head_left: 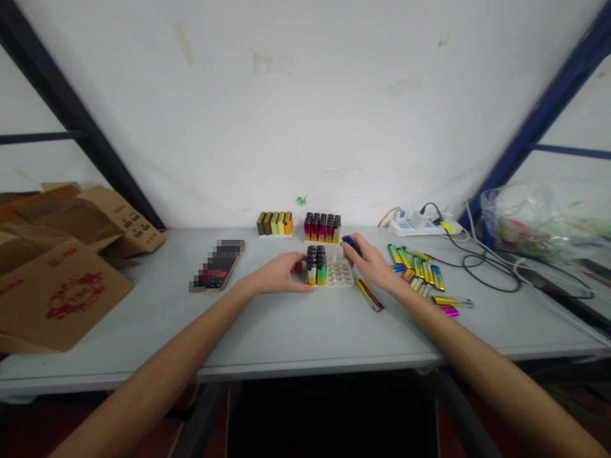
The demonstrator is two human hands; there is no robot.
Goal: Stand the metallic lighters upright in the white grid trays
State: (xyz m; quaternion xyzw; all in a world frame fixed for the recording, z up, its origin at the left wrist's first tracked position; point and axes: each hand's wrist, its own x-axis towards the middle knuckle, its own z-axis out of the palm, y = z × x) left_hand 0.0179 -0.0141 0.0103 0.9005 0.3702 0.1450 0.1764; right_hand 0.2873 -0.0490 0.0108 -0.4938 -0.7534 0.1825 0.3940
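A white tray (340, 275) with round slots stands mid-table, its left part filled with upright lighters (317, 267) with black tops. My left hand (282, 272) curves around the left side of these lighters, thumb at the front and fingers behind, steadying the tray. Over the tray's right back corner, my right hand (365, 259) pinches a dark blue lighter (351, 242) between thumb and fingers. Just right of the tray, a single gold lighter (369, 295) lies flat. Loose shiny lighters (420, 268) in several colours lie in a pile beyond my right wrist.
Two full blocks of lighters, one yellow-green (274, 224) and one red-purple (323, 228), stand near the wall. A phone (219, 267) lies left, beside cardboard boxes (67, 280). A power strip (413, 225), black cable (496, 289) and plastic bag (529, 216) are at right.
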